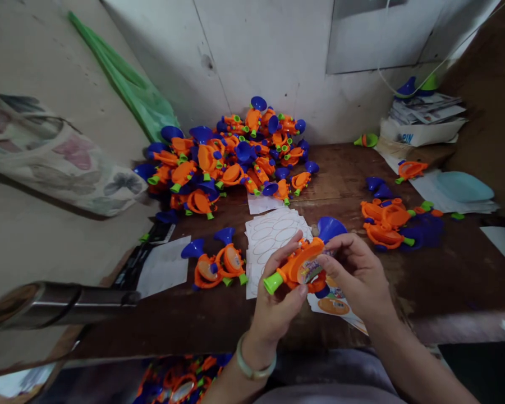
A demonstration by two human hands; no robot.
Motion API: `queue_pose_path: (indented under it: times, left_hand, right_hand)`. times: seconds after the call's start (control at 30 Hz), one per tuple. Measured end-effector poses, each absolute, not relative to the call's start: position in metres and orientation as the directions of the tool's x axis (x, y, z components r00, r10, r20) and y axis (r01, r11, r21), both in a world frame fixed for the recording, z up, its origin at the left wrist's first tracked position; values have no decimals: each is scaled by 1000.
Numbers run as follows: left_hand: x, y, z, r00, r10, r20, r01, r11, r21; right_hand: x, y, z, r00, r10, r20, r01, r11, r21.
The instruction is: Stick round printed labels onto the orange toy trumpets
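Note:
An orange toy trumpet [294,265] with a blue bell and a green mouthpiece is in my left hand [273,306], its fingers and thumb wrapped round the body. My right hand [362,278] pinches the edge of a printed sticker [312,270] that lies against the trumpet's side; its far edge is hidden by my fingers. Beneath my hands, partly covered, is a sheet of orange oval stickers [333,306]. Left of them lies a stack of white sheets with oval outlines [267,238]. Two toy trumpets [231,261] with oval stickers rest farther left.
A big heap of toy trumpets [235,157] stands against the wall. More orange trumpet parts [385,221] lie at right, near a light-blue plate [465,186] and a box of papers [423,129]. A metal cylinder [63,303] juts in at left. Below the table edge are more trumpets [183,387].

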State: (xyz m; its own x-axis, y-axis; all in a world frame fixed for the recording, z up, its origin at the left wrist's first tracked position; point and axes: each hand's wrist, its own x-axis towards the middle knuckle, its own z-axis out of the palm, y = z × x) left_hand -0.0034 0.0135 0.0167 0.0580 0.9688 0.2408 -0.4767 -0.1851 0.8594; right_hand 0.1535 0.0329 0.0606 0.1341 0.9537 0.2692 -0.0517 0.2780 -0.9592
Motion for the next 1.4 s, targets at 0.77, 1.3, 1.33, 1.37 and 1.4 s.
queue_pose_path:
  times: [0.77,1.3,1.33,1.37,1.4]
  left_hand:
    - [5,17,16,-51,957,285,-399,-281,873]
    - [2,9,16,-138,929,344,-320,-370,872]
    - [1,8,15,-150,926,348,-307,-378,873]
    - [1,8,13,-163,922,351,-294,-385,875]
    - [0,8,12,-171,919,355,-280,-391,877]
  right_hand:
    - [146,30,59,181,935,304,79,295,-952]
    - [143,29,54,57,783,620,564,488,-667]
    - [143,30,52,79,755,651,612,479,-630]
    - [143,30,51,114,723,681,653,462,-600]
    - [142,32,50,145,696,703,681,446,-581]
